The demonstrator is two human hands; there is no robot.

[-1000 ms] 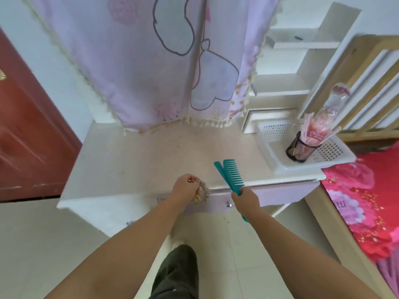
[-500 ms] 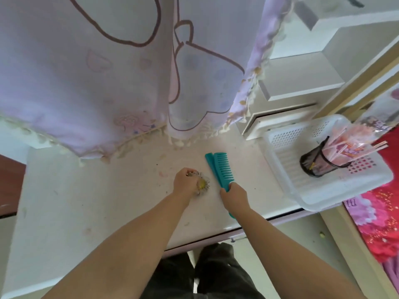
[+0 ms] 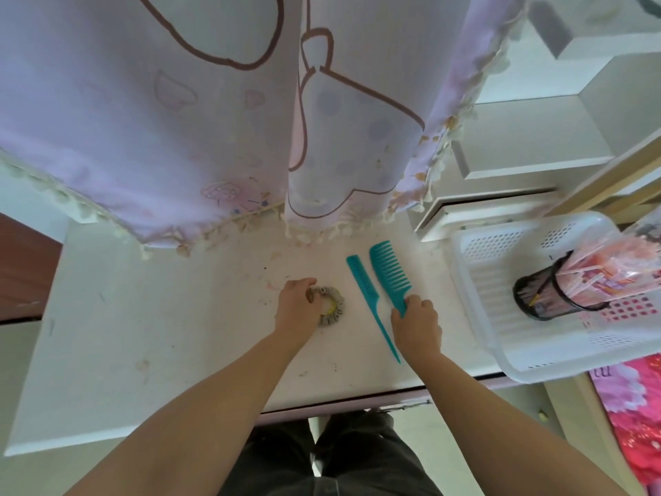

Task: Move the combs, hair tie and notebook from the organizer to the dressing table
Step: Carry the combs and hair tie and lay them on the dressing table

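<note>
Two teal plastic combs lie on the pale dressing table (image 3: 143, 316), side by side: a slim tail comb (image 3: 370, 301) with fine teeth and a long pointed handle, and a wide-tooth comb (image 3: 389, 277) just to its right. The right hand (image 3: 416, 325) is closed round the wide-tooth comb's handle, while the tail comb lies free beside it. The left hand (image 3: 297, 309) rests its curled fingers on a crinkled grey fabric hair tie (image 3: 332, 309) with a yellow patch, which sits flat on the table. At the table's right end a white perforated plastic organizer (image 3: 500, 352) overhangs the edge. It holds a black mesh cup (image 3: 536, 298), tilted and stuffed with a crinkly clear packet of pink sticks (image 3: 601, 266). A lilac tasselled cloth (image 3: 179, 137) hangs over the table's back.
</note>
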